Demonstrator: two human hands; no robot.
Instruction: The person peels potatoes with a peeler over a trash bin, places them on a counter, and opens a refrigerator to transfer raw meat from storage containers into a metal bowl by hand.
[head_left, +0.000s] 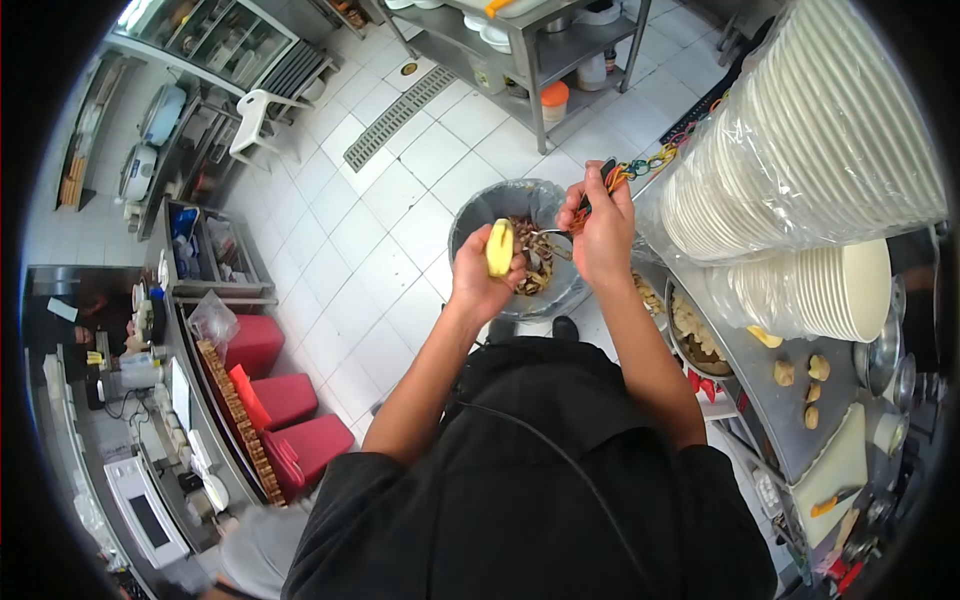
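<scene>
Held over the bin, a peeled yellow potato with a thin dark streak down its middle lies in my left hand, fingers wrapped round it. My right hand grips what looks like a peeler; its metal end points left towards the potato, apart from it. A chain of coloured rubber bands trails from the handle to the upper right. Below both hands stands a bin with a grey liner. Brown and yellow peelings lie inside it.
On the right, a steel counter bears plastic-wrapped stacks of white containers, several small brownish pieces, and a white board with an orange-handled knife. A pan of pale pieces sits at its edge. Ahead stands a steel shelf.
</scene>
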